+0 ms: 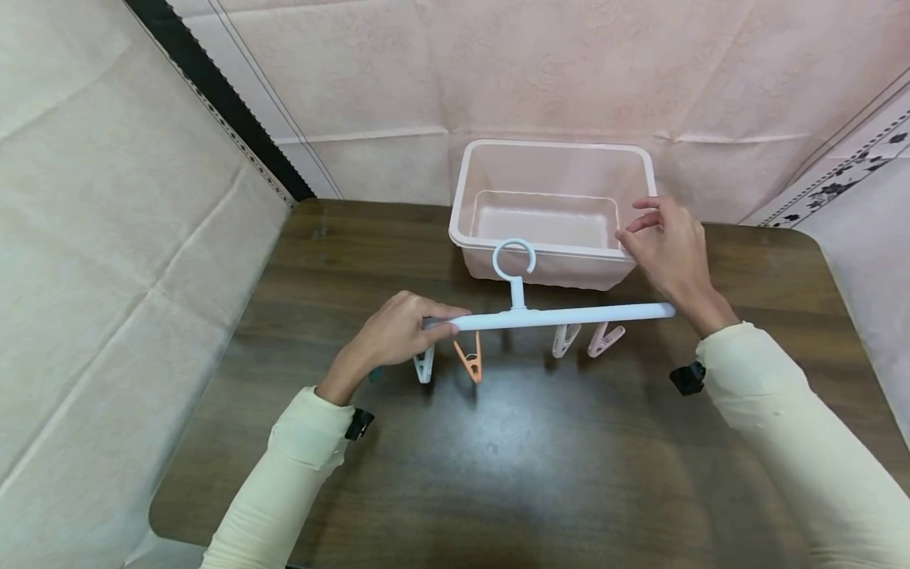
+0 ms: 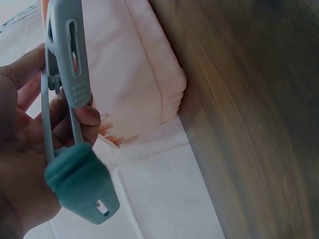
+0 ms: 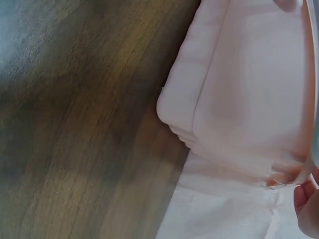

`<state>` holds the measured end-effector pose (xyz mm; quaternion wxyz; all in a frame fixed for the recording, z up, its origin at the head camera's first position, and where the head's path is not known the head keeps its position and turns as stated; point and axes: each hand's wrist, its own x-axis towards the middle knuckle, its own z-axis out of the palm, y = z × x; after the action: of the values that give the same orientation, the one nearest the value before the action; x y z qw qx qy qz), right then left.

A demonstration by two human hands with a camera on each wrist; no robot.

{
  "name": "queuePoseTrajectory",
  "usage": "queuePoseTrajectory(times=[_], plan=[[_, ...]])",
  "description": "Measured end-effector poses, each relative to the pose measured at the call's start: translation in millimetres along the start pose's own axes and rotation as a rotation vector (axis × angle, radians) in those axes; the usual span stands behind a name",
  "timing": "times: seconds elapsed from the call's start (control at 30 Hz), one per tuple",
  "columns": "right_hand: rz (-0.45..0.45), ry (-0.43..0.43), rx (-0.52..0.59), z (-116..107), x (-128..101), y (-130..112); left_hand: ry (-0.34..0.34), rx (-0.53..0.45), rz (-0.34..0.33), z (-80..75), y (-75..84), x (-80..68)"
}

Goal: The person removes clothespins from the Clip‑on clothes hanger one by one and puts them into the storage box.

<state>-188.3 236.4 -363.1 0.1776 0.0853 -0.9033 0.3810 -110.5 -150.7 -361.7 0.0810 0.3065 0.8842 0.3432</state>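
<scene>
My left hand (image 1: pixel 401 328) grips a pale blue clothes hanger (image 1: pixel 569 318) near its left end, thumb in front and fingers behind. The hanger is up over the table, its hook upward. Several clothespins hang from its bar: a grey-white one (image 1: pixel 423 365) and an orange one (image 1: pixel 471 362) on the left, a whitish one (image 1: pixel 565 340) and a pink one (image 1: pixel 606 339) on the right. A dark green clothespin (image 2: pixel 84 184) shows close to the left wrist. Over the right rim of a pink bin (image 1: pixel 550 269), my right hand (image 1: pixel 668 245) has loosely bent fingers, with nothing visible between them.
The bin stands at the back of the brown wooden table (image 1: pixel 498 474), just behind the hanger, and its visible floor is bare. Pale patterned cloth (image 1: pixel 569 71) hangs behind the table and along its left and right sides.
</scene>
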Motion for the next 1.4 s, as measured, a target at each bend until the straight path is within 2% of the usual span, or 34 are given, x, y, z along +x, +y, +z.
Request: queuePoseTrajectory(times=[0.17,0.57,0.87,0.97,1.2,1.4], plan=[[-0.064,0.044,0.017,-7,-8,-4,0.002,0.0,-0.009,0.8,0.9,0.9],[-0.081,0.265,0.065,-33,-43,-17,0.011,-0.006,-0.015,2.4,2.9,3.7],[-0.074,0.292,0.08,-45,-74,-28,0.015,-0.012,-0.011,-0.3,6.6,6.7],[-0.06,0.297,0.088,-47,-84,-31,0.018,-0.019,-0.006,-1.1,6.8,7.7],[0.052,0.355,0.167,-40,-118,-36,0.014,-0.014,0.004,-1.0,8.8,11.8],[0.106,0.37,0.218,-34,-138,-36,0.014,-0.021,-0.004,0.8,11.6,12.8]])
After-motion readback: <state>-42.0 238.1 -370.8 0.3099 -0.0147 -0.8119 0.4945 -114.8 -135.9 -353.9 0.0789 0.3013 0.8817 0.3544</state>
